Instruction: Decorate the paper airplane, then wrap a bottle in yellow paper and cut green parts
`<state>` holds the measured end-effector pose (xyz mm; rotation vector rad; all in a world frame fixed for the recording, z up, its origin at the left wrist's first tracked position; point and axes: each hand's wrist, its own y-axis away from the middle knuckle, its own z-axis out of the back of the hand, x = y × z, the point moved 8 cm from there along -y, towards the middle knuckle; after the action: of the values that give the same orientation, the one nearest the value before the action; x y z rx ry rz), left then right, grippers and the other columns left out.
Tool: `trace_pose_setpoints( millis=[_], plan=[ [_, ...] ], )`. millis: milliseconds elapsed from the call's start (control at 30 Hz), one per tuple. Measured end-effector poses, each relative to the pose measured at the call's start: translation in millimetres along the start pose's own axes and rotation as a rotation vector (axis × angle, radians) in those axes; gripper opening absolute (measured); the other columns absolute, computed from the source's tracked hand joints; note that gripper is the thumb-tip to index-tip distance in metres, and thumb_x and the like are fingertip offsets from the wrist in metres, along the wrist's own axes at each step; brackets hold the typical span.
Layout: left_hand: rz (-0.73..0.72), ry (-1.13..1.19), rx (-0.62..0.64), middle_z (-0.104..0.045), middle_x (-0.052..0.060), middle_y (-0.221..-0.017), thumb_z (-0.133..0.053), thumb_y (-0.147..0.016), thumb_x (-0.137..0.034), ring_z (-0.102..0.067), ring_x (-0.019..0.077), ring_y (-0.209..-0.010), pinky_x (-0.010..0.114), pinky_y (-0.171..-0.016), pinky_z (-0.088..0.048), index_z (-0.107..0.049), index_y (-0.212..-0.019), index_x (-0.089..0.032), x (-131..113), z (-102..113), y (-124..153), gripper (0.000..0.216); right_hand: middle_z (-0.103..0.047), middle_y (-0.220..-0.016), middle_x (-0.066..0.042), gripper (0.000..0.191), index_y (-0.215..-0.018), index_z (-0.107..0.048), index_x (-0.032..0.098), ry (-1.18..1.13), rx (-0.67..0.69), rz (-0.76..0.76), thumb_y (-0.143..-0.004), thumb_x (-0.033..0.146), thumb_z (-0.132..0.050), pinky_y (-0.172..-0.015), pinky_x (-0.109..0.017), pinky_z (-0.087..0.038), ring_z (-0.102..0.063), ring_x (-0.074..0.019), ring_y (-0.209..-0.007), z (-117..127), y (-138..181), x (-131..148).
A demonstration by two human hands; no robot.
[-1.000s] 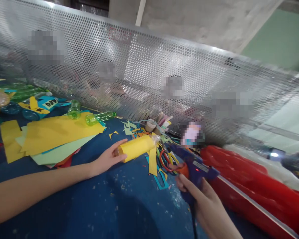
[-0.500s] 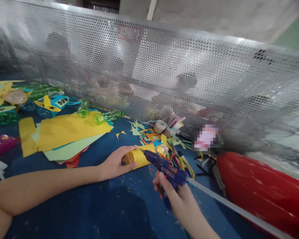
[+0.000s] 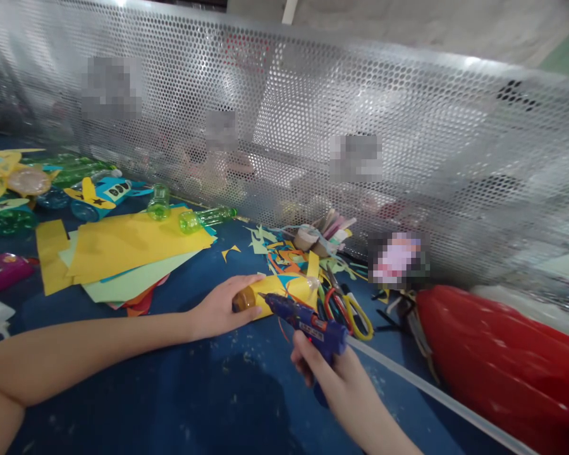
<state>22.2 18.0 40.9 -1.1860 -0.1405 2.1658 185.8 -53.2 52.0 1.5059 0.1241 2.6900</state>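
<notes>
A plastic bottle (image 3: 284, 292) wrapped in yellow paper lies on its side on the blue table. My left hand (image 3: 225, 306) is closed around its near left end, thumb in front and fingers over the top. In my right hand (image 3: 325, 363) is a blue glue gun (image 3: 308, 322), a long clear glue stick (image 3: 431, 385) trailing from its rear. The nozzle points left, over the yellow paper close to my left fingers; whether it touches cannot be made out. Just right of the bottle lie scissors (image 3: 358, 313) with yellow handles and another pair with red handles.
Yellow and green paper sheets (image 3: 133, 246) lie at left with green bottles (image 3: 208, 219) on them. Bottle planes (image 3: 104, 196) stand behind. Paper scraps (image 3: 284, 256) and tape rolls (image 3: 306, 237) lie beyond the bottle. A red bag (image 3: 497, 354) sits at right; a perforated metal screen (image 3: 303, 120) backs the table.
The glue gun has shifted slightly left and down, its nozzle now nearer my left fingers. My left hand stays on the bottle.
</notes>
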Motion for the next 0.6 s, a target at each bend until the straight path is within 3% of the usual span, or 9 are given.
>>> trace_pose_setpoints(
  millis=[600],
  plan=[
    [-0.114, 0.028, 0.018, -0.053, 0.007, -0.127, -0.059, -0.083, -0.041, -0.049, 0.0223, -0.117, 0.04, -0.103, -0.038, -0.047, -0.129, -0.026, -3.7, -3.6, 1.3, 0.05, -0.054, -0.052, 0.0, 0.053, -0.06, -0.053, 0.019, 0.026, 0.021, 0.0, -0.077, 0.068, -0.045, -0.044, -0.024, -0.039, -0.05, -0.0135, -0.046, -2.2, 2.1, 1.6]
  ],
)
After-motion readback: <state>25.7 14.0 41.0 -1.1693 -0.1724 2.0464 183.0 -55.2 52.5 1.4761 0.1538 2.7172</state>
